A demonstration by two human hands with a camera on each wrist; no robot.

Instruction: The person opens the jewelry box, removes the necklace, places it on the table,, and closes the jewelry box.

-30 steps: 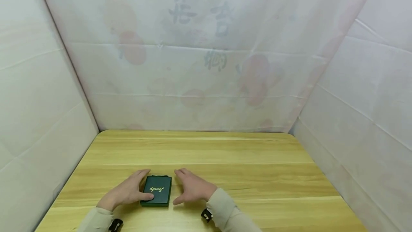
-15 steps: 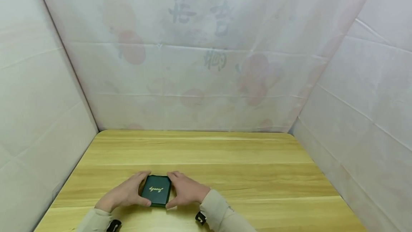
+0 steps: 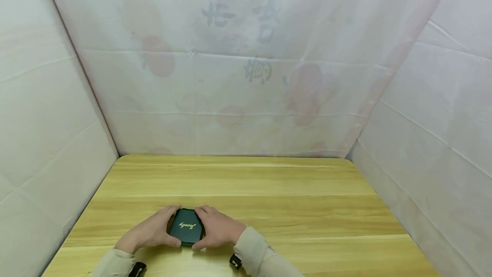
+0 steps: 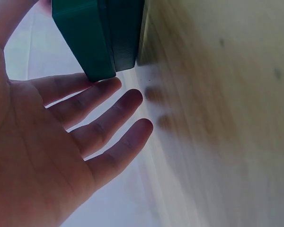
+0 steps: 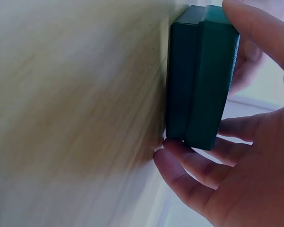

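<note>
A dark green jewelry box [image 3: 186,226] with gold "Jewelry" lettering lies near the table's front, left of the middle. From its left side my left hand [image 3: 151,230] holds the box, thumb at the near corner and fingers at the far one. Opposite, my right hand [image 3: 220,227] grips the right side the same way. The left wrist view has fingertips at the end of the box [image 4: 80,35], the lower fingers spread. A seam between lid and base runs along the box [image 5: 208,80] in the right wrist view, where the thumb presses one corner and fingers touch the other end.
The wooden table [image 3: 269,183] has rounded far corners. Pale printed cloth [image 3: 230,89] hangs behind it, with white cloth walls at left and right. Black straps [image 3: 235,261] show at both wrists below the beige sleeves [image 3: 253,247].
My right hand has moved left from beside the box to its right side and now grips it. The left thumb has slid off the lid top to the near corner.
</note>
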